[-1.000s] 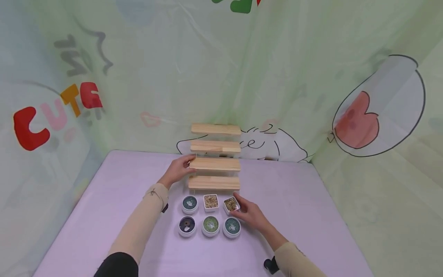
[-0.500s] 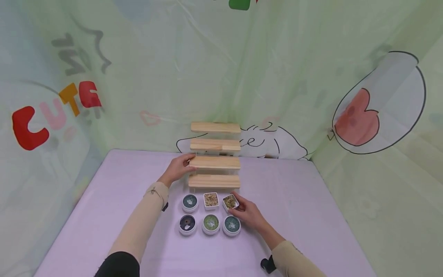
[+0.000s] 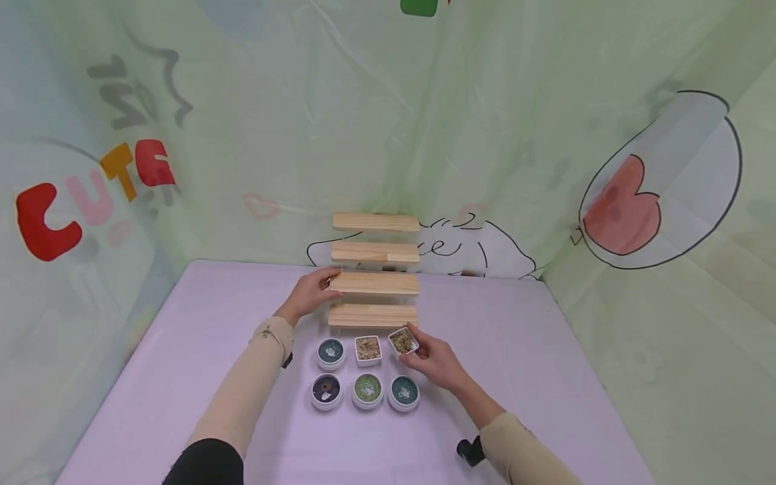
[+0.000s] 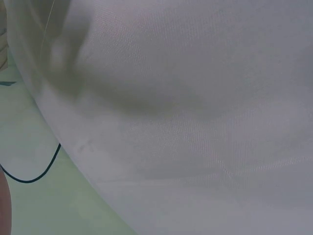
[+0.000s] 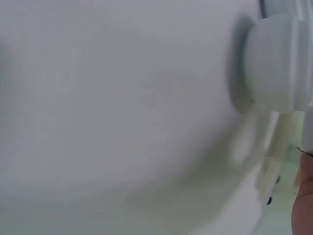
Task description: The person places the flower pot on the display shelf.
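Observation:
A four-tier stand with pale wooden slats [image 3: 374, 283] stands at the back of the table. My left hand [image 3: 307, 294] grips the left end of its second slat from the front, thumb below and fingers above. Between thumb and fingers, my right hand [image 3: 438, 362] pinches a small square white pot [image 3: 403, 341] filled with greenish-brown bits. That pot is tilted and overlaps the front slat's right corner in the head view. Left of it sits another square pot [image 3: 368, 349] with tan bits. In the right wrist view, the held pot's white side [image 5: 307, 129] shows above a finger [image 5: 303, 196].
Round white pots surround the square one: a teal one [image 3: 330, 352] at back left, then a dark one [image 3: 326, 389], a green one [image 3: 367, 389] and another teal one [image 3: 404, 391] in the front row. A printed curtain [image 3: 273, 135] hangs right behind the lilac table [image 3: 503, 350].
My right hand has lifted the square pot with greenish-brown bits and moved it slightly toward the stand, tilting it. The left hand keeps its place on the slat.

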`<control>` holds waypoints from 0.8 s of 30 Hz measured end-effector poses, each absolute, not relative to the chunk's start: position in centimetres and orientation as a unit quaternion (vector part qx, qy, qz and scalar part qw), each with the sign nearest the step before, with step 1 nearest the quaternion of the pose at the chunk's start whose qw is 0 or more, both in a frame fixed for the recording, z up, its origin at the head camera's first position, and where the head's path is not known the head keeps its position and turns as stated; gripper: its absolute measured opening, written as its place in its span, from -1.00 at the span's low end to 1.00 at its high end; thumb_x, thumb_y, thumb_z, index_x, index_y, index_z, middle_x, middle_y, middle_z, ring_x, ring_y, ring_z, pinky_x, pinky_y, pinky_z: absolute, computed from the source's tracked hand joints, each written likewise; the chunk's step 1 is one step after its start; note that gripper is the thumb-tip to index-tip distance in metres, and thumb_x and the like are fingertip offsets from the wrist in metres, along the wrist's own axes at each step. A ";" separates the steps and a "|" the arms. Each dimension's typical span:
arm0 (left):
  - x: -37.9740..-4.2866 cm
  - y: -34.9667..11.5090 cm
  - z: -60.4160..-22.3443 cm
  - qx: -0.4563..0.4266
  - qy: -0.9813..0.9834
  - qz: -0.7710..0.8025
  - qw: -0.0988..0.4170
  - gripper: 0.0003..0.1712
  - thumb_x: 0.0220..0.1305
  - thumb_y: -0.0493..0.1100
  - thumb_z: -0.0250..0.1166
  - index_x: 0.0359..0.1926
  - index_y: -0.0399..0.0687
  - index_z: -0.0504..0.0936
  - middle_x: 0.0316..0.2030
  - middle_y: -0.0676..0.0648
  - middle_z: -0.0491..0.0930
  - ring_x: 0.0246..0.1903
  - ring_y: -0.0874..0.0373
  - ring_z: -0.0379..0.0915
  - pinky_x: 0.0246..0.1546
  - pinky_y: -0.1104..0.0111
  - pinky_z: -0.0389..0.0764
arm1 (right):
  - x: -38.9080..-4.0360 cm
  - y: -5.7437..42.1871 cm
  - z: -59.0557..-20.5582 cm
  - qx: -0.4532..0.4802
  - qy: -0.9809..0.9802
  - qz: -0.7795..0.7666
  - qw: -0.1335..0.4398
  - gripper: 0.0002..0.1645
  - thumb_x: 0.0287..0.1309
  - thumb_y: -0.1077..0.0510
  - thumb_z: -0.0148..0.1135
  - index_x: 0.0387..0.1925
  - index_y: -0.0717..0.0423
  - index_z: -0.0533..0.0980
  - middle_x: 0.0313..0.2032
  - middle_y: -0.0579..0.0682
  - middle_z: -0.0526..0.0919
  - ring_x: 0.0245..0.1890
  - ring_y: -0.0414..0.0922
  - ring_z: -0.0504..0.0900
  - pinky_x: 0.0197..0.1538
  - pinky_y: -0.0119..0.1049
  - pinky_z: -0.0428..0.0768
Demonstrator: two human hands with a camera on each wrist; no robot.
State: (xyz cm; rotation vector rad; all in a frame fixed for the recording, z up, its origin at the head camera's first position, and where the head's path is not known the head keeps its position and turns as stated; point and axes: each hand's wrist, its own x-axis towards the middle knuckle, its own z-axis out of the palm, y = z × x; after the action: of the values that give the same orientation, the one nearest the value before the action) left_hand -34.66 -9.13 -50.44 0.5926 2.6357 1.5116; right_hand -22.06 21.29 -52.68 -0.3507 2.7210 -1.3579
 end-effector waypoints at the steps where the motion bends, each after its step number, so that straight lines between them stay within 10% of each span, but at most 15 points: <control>1: -34.6 -9.2 -50.4 0.190 0.852 0.487 0.024 -0.27 0.16 -0.27 0.43 0.31 -0.40 0.37 0.29 -0.34 0.37 0.28 -0.14 0.33 0.30 0.26 0.45 | -22.1 21.1 -52.2 -0.112 0.888 -0.444 0.043 -0.13 0.09 0.14 0.42 0.40 0.22 0.28 0.18 0.21 0.55 -0.15 -0.21 0.62 -0.10 -0.44 0.69; 12: -34.7 -9.1 -50.3 0.187 0.859 0.476 0.033 -0.26 0.17 -0.22 0.42 0.32 -0.37 0.37 0.30 -0.32 0.36 0.29 -0.12 0.32 0.31 0.25 0.44 | -24.4 18.6 -47.5 -0.098 0.892 -0.440 0.035 -0.14 0.12 0.11 0.40 0.39 0.27 0.27 -0.53 -0.09 0.51 -0.55 -0.23 0.36 -0.62 -0.48 0.29; 24: -34.9 -9.1 -50.0 0.175 0.864 0.470 0.044 -0.25 0.17 -0.21 0.42 0.34 -0.33 0.37 0.33 -0.29 0.34 0.30 -0.10 0.31 0.32 0.26 0.43 | -28.4 16.2 -43.5 -0.069 0.897 -0.436 0.026 -0.12 0.21 -0.01 0.32 0.44 0.20 0.21 -0.57 -0.12 0.40 -0.59 -0.23 0.27 -0.61 -0.45 0.23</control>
State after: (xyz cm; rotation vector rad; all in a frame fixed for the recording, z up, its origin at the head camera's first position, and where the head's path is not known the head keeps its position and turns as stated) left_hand -34.87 -9.07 -50.03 0.5335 2.6413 1.4363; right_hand -28.36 16.18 -43.52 -0.2143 2.7728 -1.3463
